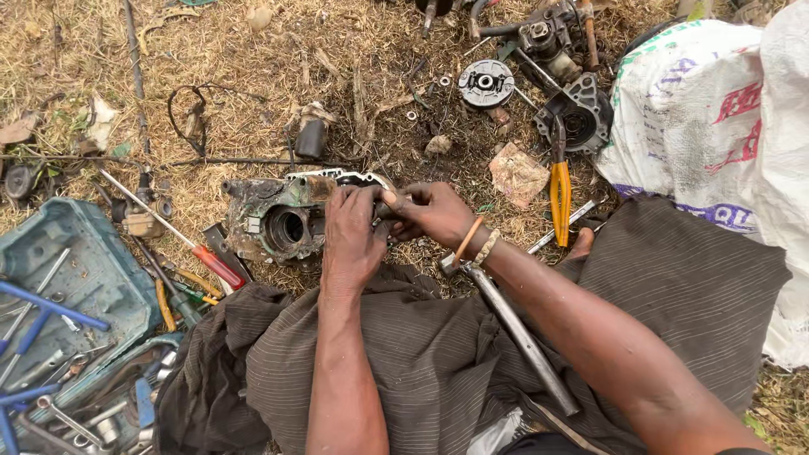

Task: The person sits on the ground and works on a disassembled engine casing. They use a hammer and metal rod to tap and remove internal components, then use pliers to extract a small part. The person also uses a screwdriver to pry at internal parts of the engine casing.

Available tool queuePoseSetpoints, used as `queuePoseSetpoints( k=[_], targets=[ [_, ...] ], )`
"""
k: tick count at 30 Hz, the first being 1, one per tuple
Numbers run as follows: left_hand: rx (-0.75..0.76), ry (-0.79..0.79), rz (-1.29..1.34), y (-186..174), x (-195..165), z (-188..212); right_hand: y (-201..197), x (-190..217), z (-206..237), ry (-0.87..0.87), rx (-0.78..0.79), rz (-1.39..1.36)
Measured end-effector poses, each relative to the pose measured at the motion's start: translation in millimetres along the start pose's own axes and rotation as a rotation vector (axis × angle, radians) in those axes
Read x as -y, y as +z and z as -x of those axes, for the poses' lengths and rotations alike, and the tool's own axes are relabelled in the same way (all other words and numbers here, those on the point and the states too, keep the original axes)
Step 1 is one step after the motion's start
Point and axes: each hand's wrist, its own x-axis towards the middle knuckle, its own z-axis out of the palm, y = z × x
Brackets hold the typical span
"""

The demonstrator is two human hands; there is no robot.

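Note:
A dirty metal engine casing with a round bore lies on dry grass in front of me. My left hand presses its fingers onto the casing's right end. My right hand meets it there, fingers closed around a small dark part that is mostly hidden. Both hands touch each other over the casing's edge. Cord bracelets sit on my right wrist.
An open green toolbox with wrenches lies at left, next to a red-handled screwdriver. Yellow-handled pliers, a steel rod, engine parts and a white sack lie to the right.

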Motion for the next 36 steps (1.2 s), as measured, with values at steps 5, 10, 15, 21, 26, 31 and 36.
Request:
queuePoseSetpoints(
  k=[5, 10, 15, 21, 26, 31, 36],
  targets=[
    [0.001, -0.005, -0.062, 1.6, 5.8, 2.3, 5.0, 0.3, -0.9, -0.253, -0.080, 0.209],
    [-0.011, 0.093, -0.173, 13.9, 13.3, 1.3, 7.3, 10.4, 4.6, -0.456, -0.184, 0.386],
    [-0.062, 0.158, -0.352, 32.7, 24.2, -0.9, 2.7, 12.4, 5.4, -0.488, -0.148, 0.397],
    [-0.112, 0.160, -0.172, 33.8, 29.9, 2.2, -69.1, 10.2, 16.5, -0.127, -0.354, 0.688],
    [-0.206, 0.169, -0.126, 31.8, 25.9, 2.3, -149.9, -2.3, 33.5, 0.182, -0.700, 1.193],
    [-0.192, 0.127, -0.104, 33.7, 29.0, 2.0, -167.2, -19.1, 41.1, 0.428, -0.675, 0.819],
    [-0.275, 0.180, -0.147, 34.2, 24.7, -1.1, -164.1, -17.7, 56.4, 0.166, -0.455, 0.554]
  ],
)
